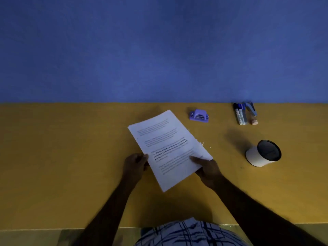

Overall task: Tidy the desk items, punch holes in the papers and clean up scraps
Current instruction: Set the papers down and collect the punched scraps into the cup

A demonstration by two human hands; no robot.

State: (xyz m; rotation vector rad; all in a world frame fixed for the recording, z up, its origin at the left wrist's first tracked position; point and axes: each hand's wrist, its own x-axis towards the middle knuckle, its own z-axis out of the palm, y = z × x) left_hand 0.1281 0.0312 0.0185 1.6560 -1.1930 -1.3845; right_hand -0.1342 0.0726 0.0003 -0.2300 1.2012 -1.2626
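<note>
A stack of printed white papers [166, 144] lies slanted at the middle of the yellow desk [62, 157]. My left hand [134, 166] grips the stack's left edge. My right hand [208, 170] holds its lower right corner with the thumb on top. A purple hole punch [198, 116] sits beyond the papers, apart from both hands. Small white paper scraps [202, 143] dot the desk just right of the stack.
Several markers and pens [244, 113] lie in a row at the back right against the blue wall [159, 50]. A white cup with a dark inside [263, 153] lies tipped on its side at the right. The desk's front edge runs near my body.
</note>
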